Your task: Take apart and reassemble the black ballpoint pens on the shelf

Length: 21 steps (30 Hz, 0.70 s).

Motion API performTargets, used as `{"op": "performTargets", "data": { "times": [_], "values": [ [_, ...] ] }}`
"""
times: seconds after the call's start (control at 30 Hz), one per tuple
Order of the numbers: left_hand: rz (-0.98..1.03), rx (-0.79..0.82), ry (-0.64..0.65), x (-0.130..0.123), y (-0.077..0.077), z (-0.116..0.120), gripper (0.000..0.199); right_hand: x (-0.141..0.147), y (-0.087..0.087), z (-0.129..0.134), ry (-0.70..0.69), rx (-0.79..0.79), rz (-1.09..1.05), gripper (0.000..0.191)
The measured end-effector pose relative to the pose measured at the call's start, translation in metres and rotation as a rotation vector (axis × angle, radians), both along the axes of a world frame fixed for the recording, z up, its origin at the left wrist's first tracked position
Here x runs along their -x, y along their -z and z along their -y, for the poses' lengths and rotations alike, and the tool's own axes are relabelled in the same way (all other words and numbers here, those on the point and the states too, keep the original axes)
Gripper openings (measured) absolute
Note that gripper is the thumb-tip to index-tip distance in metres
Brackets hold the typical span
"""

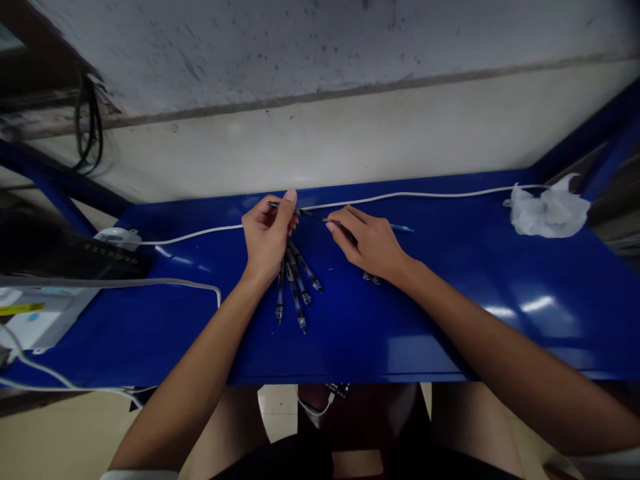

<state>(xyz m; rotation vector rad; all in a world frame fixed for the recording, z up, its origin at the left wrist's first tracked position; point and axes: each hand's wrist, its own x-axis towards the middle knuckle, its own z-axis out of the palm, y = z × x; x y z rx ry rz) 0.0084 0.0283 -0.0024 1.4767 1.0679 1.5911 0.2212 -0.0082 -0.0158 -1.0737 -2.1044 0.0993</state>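
My left hand (270, 230) is closed, thumb against fingers, around a pen (273, 204) whose thin tip pokes out on the left. A slim dark refill (313, 215) extends from that grip toward my right hand (370, 241), whose thumb and fingers pinch its brownish end. Something dark shows under the right fingers, partly hidden. Below my left hand several clear-and-black pens (295, 287) lie fanned out, their upper ends covered by the hand. A blue pen-like stick (403, 228) shows beyond my right hand. Small clear pieces (371, 278) lie beneath the right wrist.
The blue tabletop (350, 340) meets a pale wall behind. A white cable (430, 195) runs along its back edge. Crumpled white plastic (549, 210) sits at right. On the left are a black box (110, 257), a white device (47, 323) and more cables.
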Motion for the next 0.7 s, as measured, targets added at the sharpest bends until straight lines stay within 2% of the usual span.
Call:
{"op": "performTargets", "data": {
  "times": [0.23, 0.5, 0.7],
  "values": [
    [0.019, 0.003, -0.005, -0.0011, 0.0004, 0.0010, 0.044, 0.0004, -0.0023, 0.0002, 0.017, -0.010, 0.000, 0.028],
    [0.081, -0.025, -0.109, 0.0021, -0.0046, -0.0006, 0.053, 0.0007, -0.0030, -0.0008, 0.049, -0.046, -0.057, 0.024],
    [0.111, -0.048, -0.151, 0.0051, -0.0031, -0.0030, 0.052, 0.0008, -0.0035, -0.0003, 0.049, -0.046, -0.069, 0.023]
  ]
}}
